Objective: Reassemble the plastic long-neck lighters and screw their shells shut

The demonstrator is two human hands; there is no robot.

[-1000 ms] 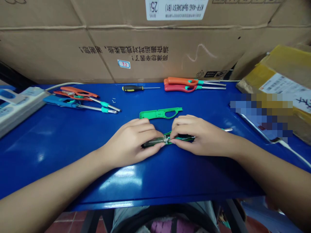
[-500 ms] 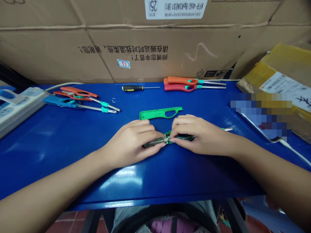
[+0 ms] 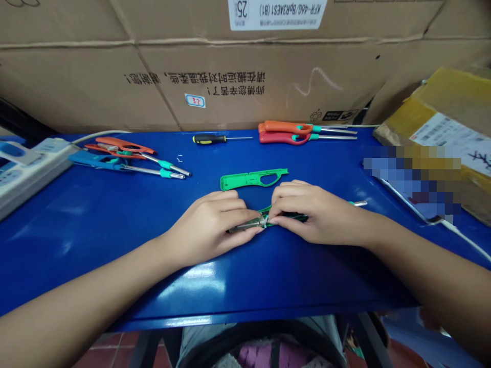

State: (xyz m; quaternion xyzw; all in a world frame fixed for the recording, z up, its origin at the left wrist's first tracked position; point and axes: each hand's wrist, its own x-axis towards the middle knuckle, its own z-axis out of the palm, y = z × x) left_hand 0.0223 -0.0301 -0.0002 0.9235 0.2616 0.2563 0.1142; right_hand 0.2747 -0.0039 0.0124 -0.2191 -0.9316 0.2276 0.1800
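Observation:
My left hand [image 3: 215, 225] has its fingers closed round a dark translucent tank [image 3: 247, 224] of an opened lighter. At the tank's right end my right hand [image 3: 307, 212] pinches a small pale part, partly hidden by the fingertips. Beneath both hands lies a green lighter shell [image 3: 265, 210], and its metal tip [image 3: 359, 203] shows beyond my right hand. A loose green half-shell [image 3: 249, 180] rests on the blue table just behind my hands.
Orange and blue lighters [image 3: 99, 161] lie at left beside a white power strip [image 3: 34, 168]. Behind are a screwdriver [image 3: 210, 139] and orange and red lighters [image 3: 284, 133]. A phone [image 3: 410, 199] and taped carton [image 3: 445, 112] are at right; a large carton [image 3: 95, 87] stands behind.
My left hand has shifted very slightly to the right with the tank. My right hand stays almost in place, still pinching at the tank's end.

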